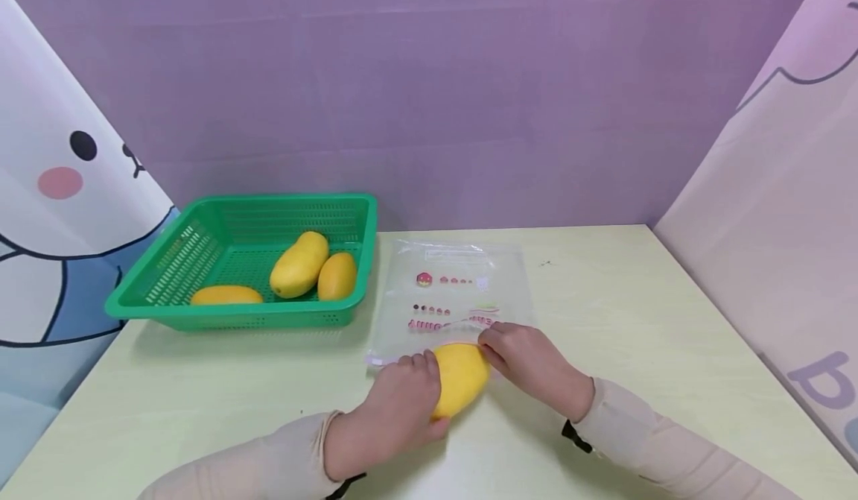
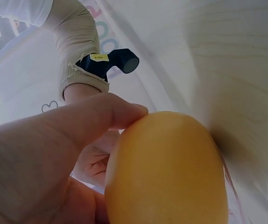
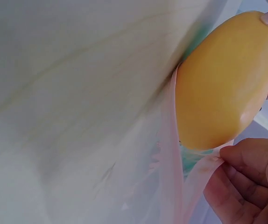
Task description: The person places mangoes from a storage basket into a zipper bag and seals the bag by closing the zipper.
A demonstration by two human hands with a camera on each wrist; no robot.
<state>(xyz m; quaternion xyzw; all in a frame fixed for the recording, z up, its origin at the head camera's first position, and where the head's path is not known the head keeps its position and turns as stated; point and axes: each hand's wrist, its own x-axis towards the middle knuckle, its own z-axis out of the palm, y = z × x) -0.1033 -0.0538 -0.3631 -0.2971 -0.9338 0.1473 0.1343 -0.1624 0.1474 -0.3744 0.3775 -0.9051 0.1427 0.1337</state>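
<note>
A yellow mango (image 1: 461, 378) is gripped by my left hand (image 1: 395, 403), whose thumb presses its side in the left wrist view. The mango's far end sits at the mouth of a clear printed zip bag (image 1: 462, 269) lying flat on the table. My right hand (image 1: 532, 362) pinches the upper lip of the bag between thumb and fingers, to the right of the mango. In the right wrist view the pinkish bag edge (image 3: 171, 126) gapes, with the mango (image 3: 227, 84) at the opening.
A green basket (image 1: 241, 311) stands at the back left of the table (image 1: 637, 321). It holds a mango (image 1: 300, 264) and two more mangoes. A purple cloth (image 1: 429, 97) hangs behind, with printed panels on either side.
</note>
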